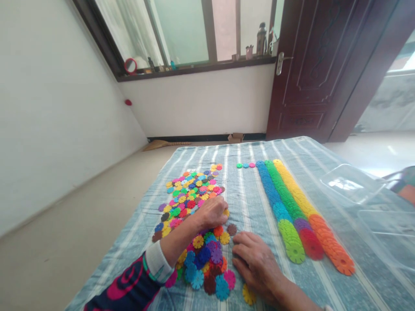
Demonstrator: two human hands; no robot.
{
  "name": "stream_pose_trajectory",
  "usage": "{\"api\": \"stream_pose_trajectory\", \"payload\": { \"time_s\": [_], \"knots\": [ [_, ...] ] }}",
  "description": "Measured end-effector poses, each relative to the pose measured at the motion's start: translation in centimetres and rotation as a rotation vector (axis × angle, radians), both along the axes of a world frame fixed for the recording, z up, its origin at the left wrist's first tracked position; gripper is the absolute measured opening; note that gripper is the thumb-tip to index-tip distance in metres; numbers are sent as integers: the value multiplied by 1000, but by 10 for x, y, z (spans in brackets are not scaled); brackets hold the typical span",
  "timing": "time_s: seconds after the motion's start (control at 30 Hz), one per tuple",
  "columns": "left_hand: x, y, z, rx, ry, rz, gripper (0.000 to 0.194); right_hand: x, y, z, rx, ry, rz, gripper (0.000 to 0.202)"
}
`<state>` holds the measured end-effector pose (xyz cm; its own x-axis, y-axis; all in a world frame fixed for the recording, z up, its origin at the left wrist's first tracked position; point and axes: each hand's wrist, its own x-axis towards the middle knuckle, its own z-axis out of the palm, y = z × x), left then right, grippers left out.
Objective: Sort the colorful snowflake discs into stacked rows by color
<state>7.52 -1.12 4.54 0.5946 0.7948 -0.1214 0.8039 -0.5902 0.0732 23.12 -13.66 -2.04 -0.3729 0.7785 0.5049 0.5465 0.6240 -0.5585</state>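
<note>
Across the left half of the cloth spreads a loose pile of notched plastic snowflake discs (191,203) in many colours. My left hand (210,211) reaches over the pile's right edge, fingers pinched at a yellow snowflake disc (226,213). On the cloth to the right of the pile rests my right hand (256,261), its fingers bent loosely and apart; I see nothing held in it. Just beyond its fingertips lies a brown disc (231,229), and a yellow disc (249,295) is beside its thumb side.
Three overlapping disc rows run lengthwise at right: blue to lime (270,190), green to red (285,194), yellow to orange (298,196). Three single discs (246,166) sit at their far end. Clear plastic containers (353,183) stand on the striped cloth (227,155) at right.
</note>
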Motion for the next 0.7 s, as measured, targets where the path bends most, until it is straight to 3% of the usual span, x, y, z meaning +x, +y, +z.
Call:
{"api": "stream_pose_trajectory", "payload": {
  "time_s": [0.1,0.27,0.37,0.53,0.7],
  "knots": [
    [-9,6,2,35,-71,27,11,0,0,-1,-10,1,-2,12],
    [-43,29,15,121,-276,140,12,0,0,1,-16,-1,-7,11],
    [-55,34,19,87,-325,196,10,0,-1,3,-26,-4,-11,13],
    [-45,26,11,61,-306,212,10,0,-1,2,-13,9,-6,13],
    [-29,25,3,107,-132,75,5,0,-1,1,-9,21,-5,13]
  ]
}}
